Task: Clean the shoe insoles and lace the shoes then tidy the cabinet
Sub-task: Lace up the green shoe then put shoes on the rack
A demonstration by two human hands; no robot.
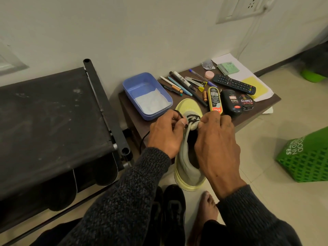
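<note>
A grey shoe with a pale yellow sole and toe (188, 162) leans toe-up against the small brown table (257, 110). A black lace (192, 118) is threaded across its upper eyelets. My left hand (165, 134) pinches one end of the lace at the shoe's left side, and a loose length hangs down below it. On the right side, my right hand (218, 144) grips the shoe's tongue and upper edge, where the fingertips meet the lace. A pair of black shoes (170, 210) sits on the floor below.
The table holds a blue tub (147, 95) with a white cloth, pens, shoe polish containers (230, 102), a remote (234, 84) and papers. A black shoe rack (53, 125) with dark shoes stands at left. A green crate (307, 160) sits on the tiled floor at right.
</note>
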